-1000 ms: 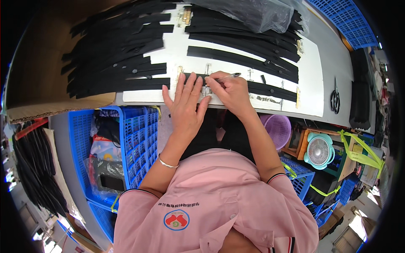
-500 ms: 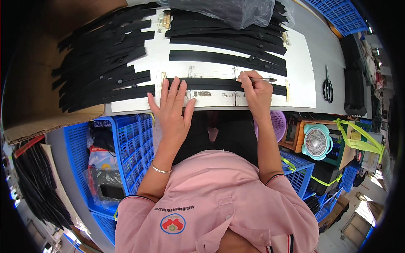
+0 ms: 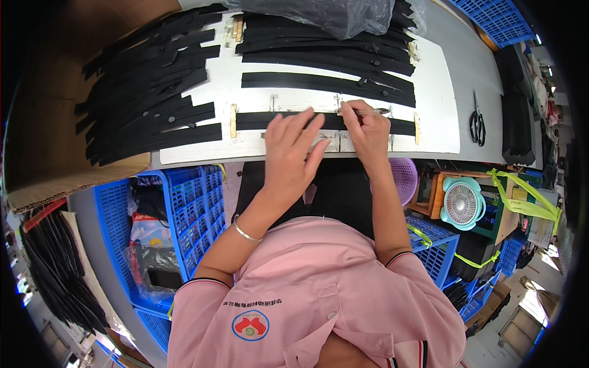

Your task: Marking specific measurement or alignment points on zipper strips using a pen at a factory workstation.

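My right hand (image 3: pixel 369 136) grips a slim pen (image 3: pixel 383 111), with its tip end near a dark mark on the white board (image 3: pixel 437 92). Under both hands a long black strip (image 3: pixel 402 127) lies across the board, between two yellowish tabs, a left one (image 3: pixel 233 121) and a right one (image 3: pixel 417 127). My left hand (image 3: pixel 291 152) rests over the strip's middle, fingers stretched and apart, holding nothing. Beyond them lies another black strip (image 3: pixel 294 81), with a pile of strips (image 3: pixel 319 46) farther back. More black strips (image 3: pixel 153 104) are heaped at the left.
Black-handled scissors (image 3: pixel 477 126) lie on the grey table right of the board. A cardboard box (image 3: pixel 55 175) borders the left side, and clear plastic (image 3: pixel 353 18) covers the far strips. Below the table edge are blue crates (image 3: pixel 196 208), a purple basket (image 3: pixel 402 181) and a turquoise fan (image 3: pixel 462 204).
My left hand has slid right along the strip, from its left end to the middle, closer to my right hand. My right hand with the pen has shifted slightly left.
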Motion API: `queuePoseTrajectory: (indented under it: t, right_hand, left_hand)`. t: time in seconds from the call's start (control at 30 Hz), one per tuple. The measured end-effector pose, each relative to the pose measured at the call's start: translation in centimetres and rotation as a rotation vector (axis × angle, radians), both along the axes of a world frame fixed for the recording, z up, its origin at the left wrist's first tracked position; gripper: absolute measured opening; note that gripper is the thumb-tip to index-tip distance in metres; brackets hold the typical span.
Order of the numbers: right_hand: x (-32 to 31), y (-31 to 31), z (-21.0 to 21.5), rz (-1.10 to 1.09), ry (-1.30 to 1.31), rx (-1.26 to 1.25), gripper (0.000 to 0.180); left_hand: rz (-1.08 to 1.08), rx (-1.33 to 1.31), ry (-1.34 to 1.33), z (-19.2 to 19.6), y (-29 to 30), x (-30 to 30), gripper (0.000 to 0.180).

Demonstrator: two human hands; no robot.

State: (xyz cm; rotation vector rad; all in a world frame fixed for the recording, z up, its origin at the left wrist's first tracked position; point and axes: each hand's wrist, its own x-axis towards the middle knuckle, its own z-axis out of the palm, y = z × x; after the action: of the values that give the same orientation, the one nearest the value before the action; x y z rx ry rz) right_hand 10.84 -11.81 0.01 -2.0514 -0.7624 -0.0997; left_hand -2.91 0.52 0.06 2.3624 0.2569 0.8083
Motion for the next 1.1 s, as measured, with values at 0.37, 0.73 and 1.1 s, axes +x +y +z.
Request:
queuePoseTrajectory:
  t: [0.37, 0.73, 1.1]
  right_hand:
    - [0.3, -1.0, -0.6, 0.135, 0.095, 0.123, 0.016]
    - [0.1, -2.3, 0.9, 0.161, 0.163, 0.157, 0.016]
    - [5.5, -9.2, 0.0, -0.122, 0.263, 0.235, 0.019]
  left_hand:
    - [0.024, 0.028, -0.054, -0.6, -0.3, 2.1, 0.017]
    - [0.023, 0.061, -0.029, -1.0, -0.4, 2.1, 0.016]
    - [0.042, 0.067, 0.023, -0.3, -1.6, 3.0, 0.018]
